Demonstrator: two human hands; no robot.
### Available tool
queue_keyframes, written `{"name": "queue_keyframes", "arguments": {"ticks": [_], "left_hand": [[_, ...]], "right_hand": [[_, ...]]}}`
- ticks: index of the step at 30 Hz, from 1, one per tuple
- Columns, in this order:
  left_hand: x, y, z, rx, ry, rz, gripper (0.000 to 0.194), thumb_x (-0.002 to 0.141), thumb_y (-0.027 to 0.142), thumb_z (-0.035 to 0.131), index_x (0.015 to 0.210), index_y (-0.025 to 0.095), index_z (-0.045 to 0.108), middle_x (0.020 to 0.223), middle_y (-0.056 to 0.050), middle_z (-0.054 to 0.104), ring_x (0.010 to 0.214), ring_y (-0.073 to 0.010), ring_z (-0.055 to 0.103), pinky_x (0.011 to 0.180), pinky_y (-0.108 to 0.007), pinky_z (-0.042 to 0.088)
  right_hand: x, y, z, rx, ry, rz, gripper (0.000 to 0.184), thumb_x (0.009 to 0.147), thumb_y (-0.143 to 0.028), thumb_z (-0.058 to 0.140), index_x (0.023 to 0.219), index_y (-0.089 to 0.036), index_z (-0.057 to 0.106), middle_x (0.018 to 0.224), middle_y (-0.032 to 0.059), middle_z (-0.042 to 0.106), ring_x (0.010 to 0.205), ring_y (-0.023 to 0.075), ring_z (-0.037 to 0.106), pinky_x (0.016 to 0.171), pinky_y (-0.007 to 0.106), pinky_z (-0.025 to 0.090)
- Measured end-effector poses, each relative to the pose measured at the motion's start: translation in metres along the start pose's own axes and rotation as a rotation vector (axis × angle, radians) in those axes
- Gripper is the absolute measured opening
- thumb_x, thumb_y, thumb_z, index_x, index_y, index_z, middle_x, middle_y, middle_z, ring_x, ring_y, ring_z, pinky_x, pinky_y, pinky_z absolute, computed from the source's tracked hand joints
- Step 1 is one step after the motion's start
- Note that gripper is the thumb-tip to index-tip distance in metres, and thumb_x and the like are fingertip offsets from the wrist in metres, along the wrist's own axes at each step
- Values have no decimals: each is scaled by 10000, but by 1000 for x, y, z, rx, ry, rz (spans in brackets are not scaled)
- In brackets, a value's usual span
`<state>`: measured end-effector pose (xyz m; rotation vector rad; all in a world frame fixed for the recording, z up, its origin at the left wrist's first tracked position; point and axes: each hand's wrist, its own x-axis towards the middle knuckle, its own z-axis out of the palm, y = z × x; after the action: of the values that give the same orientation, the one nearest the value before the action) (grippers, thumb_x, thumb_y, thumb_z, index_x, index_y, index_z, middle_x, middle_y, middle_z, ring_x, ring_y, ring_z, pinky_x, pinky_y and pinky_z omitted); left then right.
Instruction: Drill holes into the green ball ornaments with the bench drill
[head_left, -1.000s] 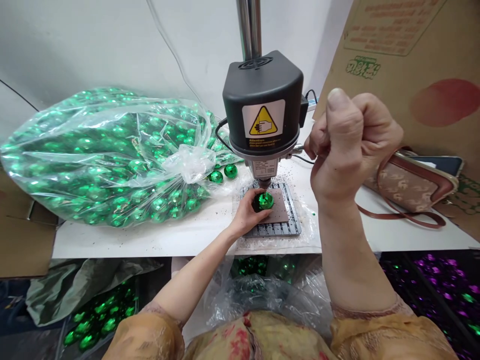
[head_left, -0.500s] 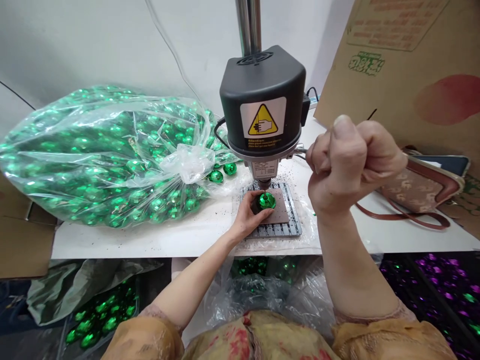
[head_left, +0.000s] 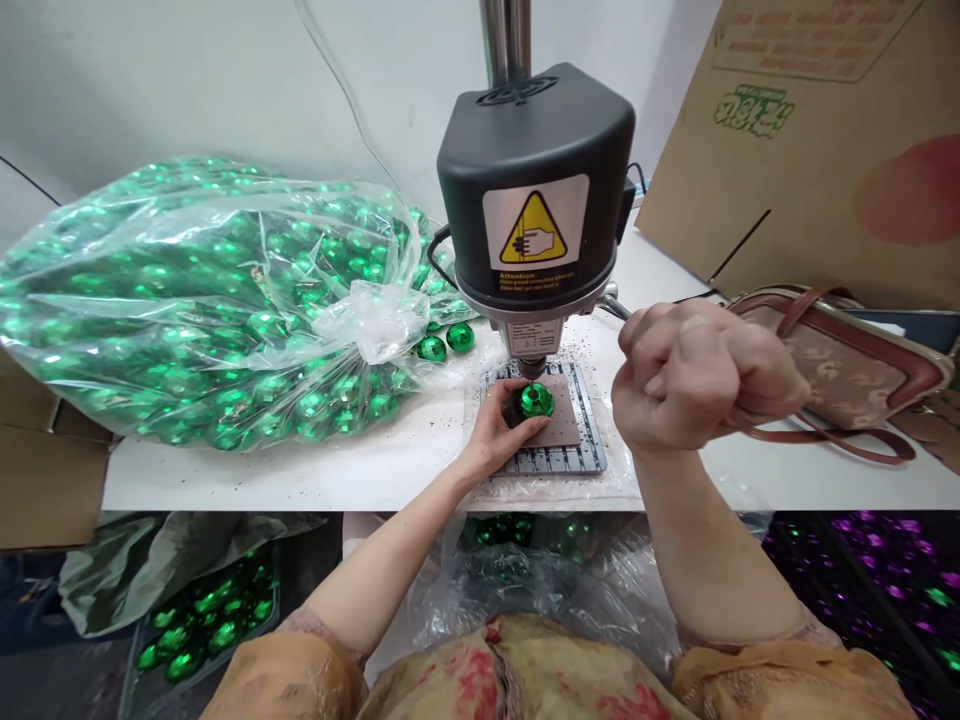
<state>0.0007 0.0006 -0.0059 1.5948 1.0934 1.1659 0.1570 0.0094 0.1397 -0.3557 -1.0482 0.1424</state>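
Note:
A small bench drill press with a black head and a yellow warning label stands at the middle of the white table. My left hand is closed round a shiny green faceted ball that sits on the brown pad of the drill's base plate, right under the bit. My right hand is a fist wrapped round the drill's feed lever, low at the machine's right side.
A big clear plastic bag full of green balls lies on the table's left, two loose green balls beside it. A cardboard box and a patterned handbag are at the right. More green and purple balls lie below the table.
My right fist has swung down and forward with the lever, from about the height of the drill head to near the table. My left hand has kept holding the green ball under the bit.

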Motion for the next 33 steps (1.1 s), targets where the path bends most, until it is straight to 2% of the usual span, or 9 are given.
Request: {"name": "queue_keyframes", "arguments": {"ticks": [11,16,19,21,23,27,29,31,33], "left_hand": [[-1,-1,-1,13,0,-15,550,796,432,826,1217,221,540,1276,-106,629,1200,-262,612,1066,-440,477],[2,1,1,-28,6,-25,550,784,442,831,1199,212,552,1243,-104,651,1162,-253,637,1031,-428,503],[-1,11,1,18,71,3,538,777,457,828,1180,213,567,1175,-91,673,1092,-247,660,961,-407,531],[-12,20,-1,143,141,62,490,790,460,812,1146,216,581,1121,-87,676,1052,-249,663,915,-402,535],[-34,28,-4,300,121,170,438,813,462,787,1120,223,588,1063,-83,677,1004,-248,663,863,-395,533],[-95,34,-11,621,-240,559,405,849,480,734,1149,243,599,995,-78,692,899,-245,651,784,-398,525],[-116,31,-15,769,-343,728,404,862,528,701,1144,251,619,999,-84,702,890,-256,641,790,-414,528],[-118,27,-22,821,-332,802,466,864,604,672,1160,246,622,1056,-99,707,956,-276,642,847,-432,533],[-97,24,-32,794,-221,769,448,902,588,641,1189,245,610,1114,-104,699,1038,-283,638,909,-440,523]], "right_hand": [[-16,15,-10,89,-46,-235,439,822,-143,528,544,-180,191,461,-65,280,381,35,242,390,260,260],[10,-2,12,-21,85,-10,492,849,-213,592,569,-194,188,463,-68,175,382,39,262,409,252,237],[33,-12,29,-92,108,140,455,846,-197,589,543,-208,250,450,-64,280,404,46,306,438,274,207],[42,-16,34,-89,102,150,425,833,-183,594,545,-212,283,443,-69,301,404,41,296,451,273,202],[44,-18,35,-93,85,166,419,850,-194,580,551,-206,288,455,-70,306,419,23,308,482,258,216],[41,-19,32,-109,69,200,416,875,-226,550,547,-197,297,481,-70,315,448,1,333,512,250,225],[40,-18,32,-77,81,175,405,864,-217,559,550,-209,304,457,-77,315,419,14,304,474,258,209],[40,-17,33,-54,92,164,400,859,-209,567,556,-219,306,439,-78,321,401,28,280,446,273,205],[39,-16,34,-44,102,161,403,857,-200,570,556,-221,303,434,-76,328,393,34,268,432,280,206]]}}
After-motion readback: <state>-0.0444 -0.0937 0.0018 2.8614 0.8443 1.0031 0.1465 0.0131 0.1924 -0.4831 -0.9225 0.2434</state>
